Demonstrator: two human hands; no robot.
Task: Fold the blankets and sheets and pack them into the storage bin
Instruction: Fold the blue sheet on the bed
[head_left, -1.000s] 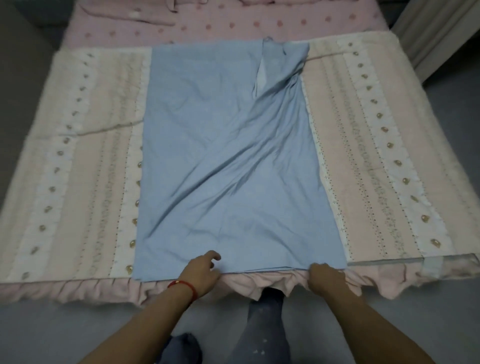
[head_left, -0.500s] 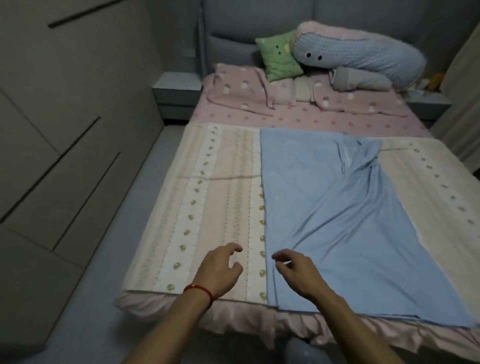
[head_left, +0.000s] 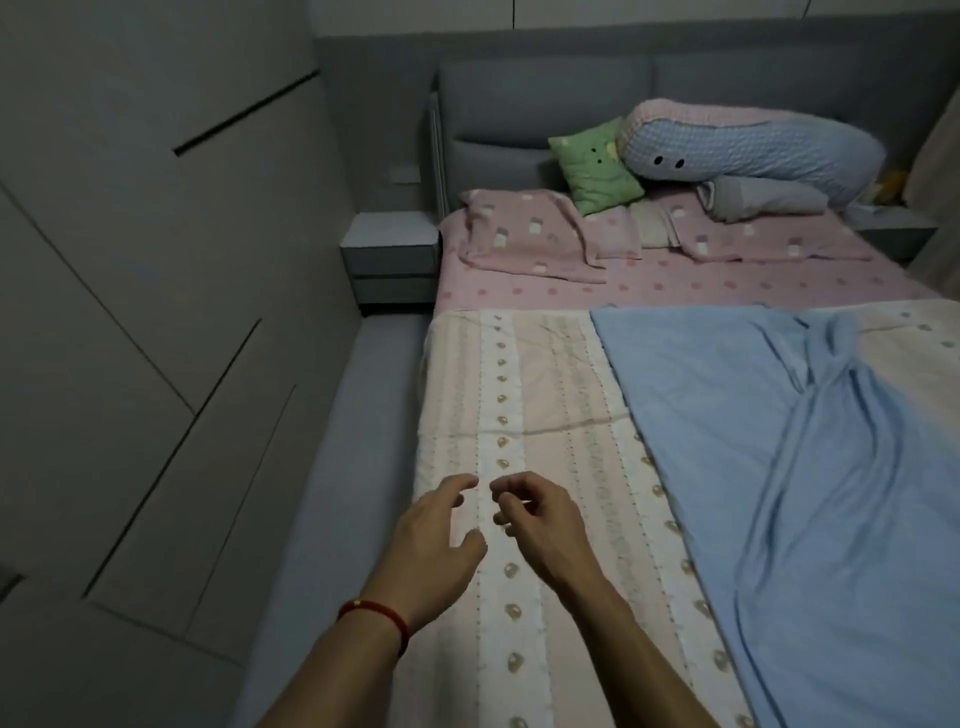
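A light blue sheet (head_left: 810, 493) lies spread and creased over a cream and pink patterned blanket (head_left: 524, 405) on the bed. My left hand (head_left: 436, 540), with a red cord at the wrist, hovers over the blanket's left strip, fingers spread and holding nothing. My right hand (head_left: 540, 519) hangs beside it with fingers loosely curled, also holding nothing. Both hands are left of the blue sheet's edge. No storage bin is in view.
A pink dotted bedsheet (head_left: 675, 280) covers the far half of the bed, with a green cushion (head_left: 592, 166), a long blue pillow (head_left: 748, 150) and a grey headboard (head_left: 545, 104) behind. A grey nightstand (head_left: 389, 254) and wardrobe wall (head_left: 145, 312) stand left.
My hands left the blue sheet's near edge and came together over the patterned blanket. My view swung left and up along the bed's left side.
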